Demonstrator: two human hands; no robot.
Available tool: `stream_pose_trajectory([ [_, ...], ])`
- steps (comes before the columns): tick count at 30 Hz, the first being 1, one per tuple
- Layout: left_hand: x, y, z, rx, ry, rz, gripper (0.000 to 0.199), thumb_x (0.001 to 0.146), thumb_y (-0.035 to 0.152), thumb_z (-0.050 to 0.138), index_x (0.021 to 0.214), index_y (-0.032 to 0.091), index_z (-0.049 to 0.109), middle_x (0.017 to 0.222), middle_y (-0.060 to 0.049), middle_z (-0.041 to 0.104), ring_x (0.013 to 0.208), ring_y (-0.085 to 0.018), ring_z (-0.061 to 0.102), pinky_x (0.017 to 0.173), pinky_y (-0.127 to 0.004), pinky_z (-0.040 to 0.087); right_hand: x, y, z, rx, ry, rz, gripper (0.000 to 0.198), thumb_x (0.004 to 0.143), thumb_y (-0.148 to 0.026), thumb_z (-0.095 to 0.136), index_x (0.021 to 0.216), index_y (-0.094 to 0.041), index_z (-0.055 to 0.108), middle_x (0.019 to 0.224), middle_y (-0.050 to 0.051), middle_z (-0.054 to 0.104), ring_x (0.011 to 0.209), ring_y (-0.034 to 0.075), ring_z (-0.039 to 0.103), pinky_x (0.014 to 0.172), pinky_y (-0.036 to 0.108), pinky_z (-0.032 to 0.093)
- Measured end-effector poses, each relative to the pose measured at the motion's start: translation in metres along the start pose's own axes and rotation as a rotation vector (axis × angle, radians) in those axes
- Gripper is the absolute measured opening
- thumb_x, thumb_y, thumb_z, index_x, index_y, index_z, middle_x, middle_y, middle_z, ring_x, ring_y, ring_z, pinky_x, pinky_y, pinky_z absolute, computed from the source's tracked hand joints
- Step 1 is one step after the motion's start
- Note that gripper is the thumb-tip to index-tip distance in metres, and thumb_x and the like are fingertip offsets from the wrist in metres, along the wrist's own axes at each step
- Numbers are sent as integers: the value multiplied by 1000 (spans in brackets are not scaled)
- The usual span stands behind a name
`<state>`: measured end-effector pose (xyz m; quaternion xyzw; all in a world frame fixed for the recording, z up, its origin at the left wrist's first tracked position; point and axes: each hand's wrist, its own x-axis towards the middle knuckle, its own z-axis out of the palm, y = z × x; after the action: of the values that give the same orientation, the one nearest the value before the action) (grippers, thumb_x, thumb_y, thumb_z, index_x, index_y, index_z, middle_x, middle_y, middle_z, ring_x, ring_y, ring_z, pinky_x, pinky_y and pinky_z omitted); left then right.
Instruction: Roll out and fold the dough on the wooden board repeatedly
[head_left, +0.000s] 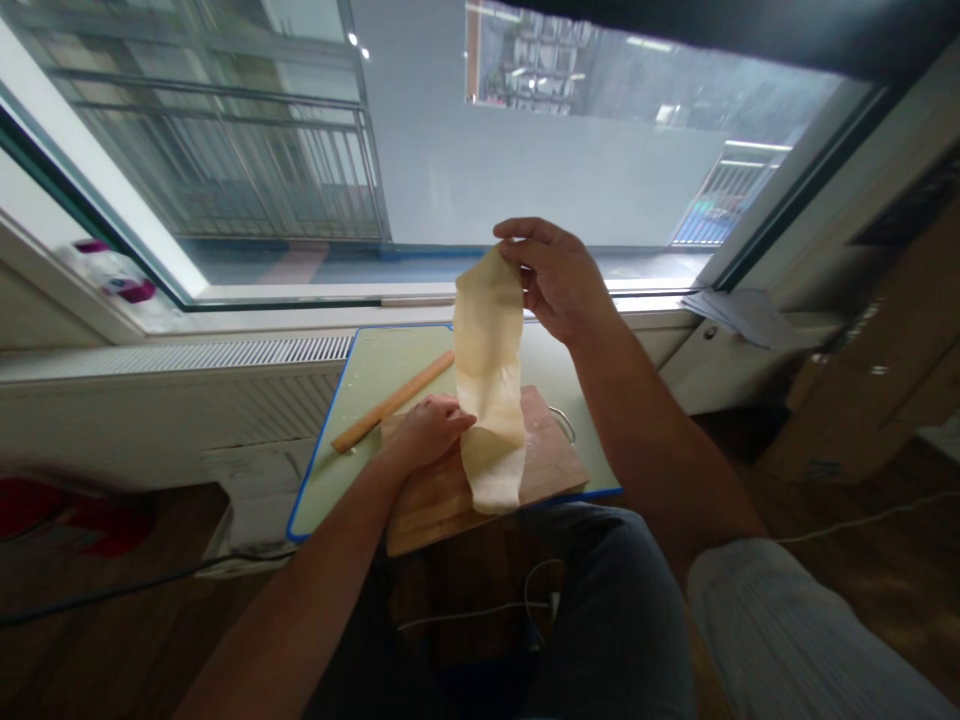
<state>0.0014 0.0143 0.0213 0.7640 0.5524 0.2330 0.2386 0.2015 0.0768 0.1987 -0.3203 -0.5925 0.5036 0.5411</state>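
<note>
A long, pale, thin sheet of dough (489, 350) hangs upright in front of the window. My right hand (559, 285) pinches its top right corner between thumb and fingers, holding that end raised. Lower down, my left hand (429, 432) is closed at the sheet's left edge, its thumb over the dough and the other fingertips partly hidden. The bottom end of the sheet rests on a wooden board (427, 510), drooping at the front edge. A wooden rolling pin (394, 402) lies slantwise behind my left hand.
Beneath the wooden board is a larger pale green cutting board (322, 490) with a blue rim. A metal handle ring (562, 425) shows at the right. The window sill (300, 318) runs behind, with papers (739, 312) at right. A white cable (480, 608) lies below.
</note>
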Motion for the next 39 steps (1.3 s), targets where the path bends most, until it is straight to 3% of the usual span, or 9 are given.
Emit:
stream_pose_trajectory([
  [2, -2, 4, 6, -73, -13, -27, 34, 97, 40, 55, 74, 21, 73, 78, -6, 75, 75, -20, 66, 73, -33, 47, -3, -4, -2, 24, 17, -12, 19, 85, -29, 78, 99, -26, 66, 74, -6, 54, 63, 11, 51, 57, 23, 43],
  [8, -11, 10, 11, -388, -23, 17, 30, 96, 46, 58, 91, 20, 74, 87, -2, 77, 81, -19, 66, 72, -29, 47, -7, -21, -12, 96, 88, -75, 17, 82, -19, 78, 94, -28, 69, 72, -5, 54, 63, 12, 51, 56, 23, 45],
  [14, -16, 24, 13, -652, -33, -26, 33, 90, 49, 65, 97, 18, 73, 90, -3, 76, 80, -17, 64, 73, -29, 50, -16, -39, -8, 88, 129, -89, 15, 91, -13, 69, 91, -28, 68, 73, -5, 53, 61, 11, 48, 57, 21, 47],
  [19, -21, 30, 12, -693, -9, -14, 39, 87, 54, 68, 99, 17, 75, 93, -5, 77, 84, -19, 66, 76, -31, 52, -19, -46, -5, 135, 116, -161, 18, 93, -10, 63, 90, -26, 69, 77, -4, 55, 64, 11, 54, 63, 20, 53],
  [24, -27, 32, 9, -711, -9, 41, 40, 89, 57, 69, 97, 18, 74, 93, -5, 76, 82, -17, 64, 74, -30, 51, -20, -57, -7, 91, 98, -194, 16, 88, -19, 77, 90, -33, 68, 81, -4, 60, 72, 16, 63, 74, 25, 63],
  [32, -37, 43, 5, -750, 65, 62, 39, 91, 57, 73, 87, 19, 68, 81, -1, 68, 75, -14, 58, 70, -29, 49, -26, -84, 6, 272, 80, -281, 32, 104, 2, 46, 90, -19, 66, 71, -6, 60, 66, 9, 62, 69, 19, 59],
  [37, -40, 52, 2, -793, 147, 59, 44, 88, 62, 75, 79, 21, 61, 78, 1, 66, 78, -14, 59, 72, -28, 52, -25, -104, 13, 261, 158, -229, 34, 113, -1, 40, 91, -17, 61, 67, -9, 57, 63, 6, 63, 70, 16, 59],
  [39, -42, 53, 6, -834, 125, 56, 46, 85, 65, 76, 88, 21, 66, 88, -3, 72, 88, -18, 66, 78, -30, 55, -25, -113, 16, 257, 155, -228, 40, 115, -4, 39, 81, -18, 56, 62, -9, 52, 59, 5, 61, 70, 16, 60],
])
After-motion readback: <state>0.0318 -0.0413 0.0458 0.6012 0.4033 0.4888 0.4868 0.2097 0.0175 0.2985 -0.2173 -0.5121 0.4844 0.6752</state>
